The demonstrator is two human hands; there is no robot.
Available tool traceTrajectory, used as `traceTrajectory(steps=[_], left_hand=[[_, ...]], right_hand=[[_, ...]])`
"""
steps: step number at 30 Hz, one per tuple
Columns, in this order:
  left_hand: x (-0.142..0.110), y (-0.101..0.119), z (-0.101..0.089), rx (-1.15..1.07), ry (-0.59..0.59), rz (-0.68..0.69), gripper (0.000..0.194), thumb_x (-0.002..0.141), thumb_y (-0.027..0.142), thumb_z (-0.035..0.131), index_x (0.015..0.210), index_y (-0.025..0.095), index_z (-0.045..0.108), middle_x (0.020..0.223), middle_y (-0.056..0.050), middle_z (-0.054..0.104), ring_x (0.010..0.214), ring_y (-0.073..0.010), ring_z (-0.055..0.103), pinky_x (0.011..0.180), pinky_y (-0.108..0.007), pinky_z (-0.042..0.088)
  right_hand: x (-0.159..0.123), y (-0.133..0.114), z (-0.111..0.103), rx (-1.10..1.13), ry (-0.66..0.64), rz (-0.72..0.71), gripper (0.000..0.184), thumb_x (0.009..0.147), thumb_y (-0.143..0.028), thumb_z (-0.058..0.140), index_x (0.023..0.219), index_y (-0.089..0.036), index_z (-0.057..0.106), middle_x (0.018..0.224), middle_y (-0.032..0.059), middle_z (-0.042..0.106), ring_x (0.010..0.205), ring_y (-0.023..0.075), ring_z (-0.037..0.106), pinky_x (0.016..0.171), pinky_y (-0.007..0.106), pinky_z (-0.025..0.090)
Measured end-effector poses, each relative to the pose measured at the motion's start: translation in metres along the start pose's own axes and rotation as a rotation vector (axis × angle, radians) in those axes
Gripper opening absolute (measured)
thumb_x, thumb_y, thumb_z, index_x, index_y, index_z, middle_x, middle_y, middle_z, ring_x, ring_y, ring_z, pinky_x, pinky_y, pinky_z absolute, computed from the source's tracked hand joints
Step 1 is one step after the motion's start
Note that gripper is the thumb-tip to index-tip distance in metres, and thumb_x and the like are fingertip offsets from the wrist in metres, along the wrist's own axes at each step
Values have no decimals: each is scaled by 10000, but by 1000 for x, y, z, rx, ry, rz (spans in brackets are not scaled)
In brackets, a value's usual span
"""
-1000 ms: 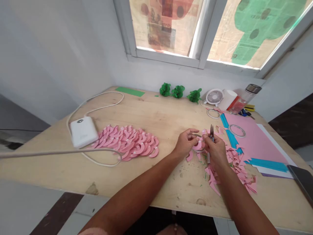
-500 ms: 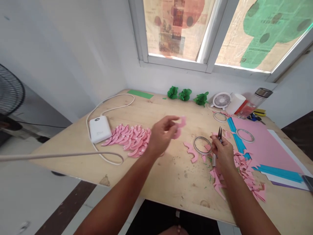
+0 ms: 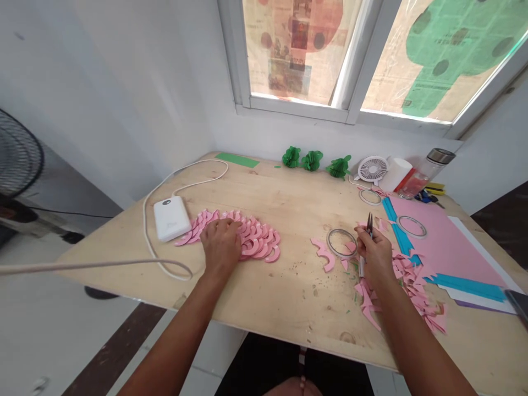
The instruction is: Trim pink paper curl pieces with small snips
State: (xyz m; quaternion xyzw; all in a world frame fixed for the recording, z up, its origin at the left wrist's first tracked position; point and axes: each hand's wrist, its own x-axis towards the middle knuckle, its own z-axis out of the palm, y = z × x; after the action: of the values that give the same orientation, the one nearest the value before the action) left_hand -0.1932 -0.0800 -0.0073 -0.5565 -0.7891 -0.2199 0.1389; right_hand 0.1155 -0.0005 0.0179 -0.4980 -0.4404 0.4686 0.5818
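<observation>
Pink curved pieces (image 3: 259, 242) piled on surface (image 3: 264, 302); left hand (image 3: 221, 243) laid over them, finger closure not discernible. Pointed tool (image 3: 370, 223) gripped by fingers of right hand (image 3: 376, 253). Pieces judged light, easily creased; best pinched mid-curve.

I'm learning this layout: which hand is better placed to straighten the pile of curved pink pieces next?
Probably the left hand: it lies at the pile of curved pink pieces, while the right hand is farther off, holding a pointed tool.
</observation>
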Motion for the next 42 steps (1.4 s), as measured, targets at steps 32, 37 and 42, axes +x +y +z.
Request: traceTrajectory(steps=[32, 37, 42], left_hand=[[6, 143, 29, -395, -396, 800, 279, 740, 82, 497, 968, 201, 605, 997, -75, 636, 1000, -229, 519, 852, -386, 357], [10, 136, 35, -546, -307, 724, 396, 718, 32, 456, 1060, 198, 565, 1049, -63, 627, 1022, -205, 529, 884, -360, 374], [15, 127, 34, -480, -259, 535, 309, 758, 122, 459, 1030, 200, 581, 1014, -81, 621, 1002, -244, 524, 841, -385, 387]], right_hand=[[1, 9, 2, -65, -115, -3, 198, 691, -360, 608, 717, -170, 557, 453, -80, 352, 411, 68, 293, 402, 205, 173], [-1, 10, 3, -98, -121, -5, 202, 703, -364, 591, 729, -166, 561, 461, -76, 352, 420, 73, 298, 404, 210, 166], [-3, 11, 4, -136, -127, 0, 204, 709, -366, 582, 733, -165, 562, 470, -71, 352, 428, 75, 302, 408, 210, 172]])
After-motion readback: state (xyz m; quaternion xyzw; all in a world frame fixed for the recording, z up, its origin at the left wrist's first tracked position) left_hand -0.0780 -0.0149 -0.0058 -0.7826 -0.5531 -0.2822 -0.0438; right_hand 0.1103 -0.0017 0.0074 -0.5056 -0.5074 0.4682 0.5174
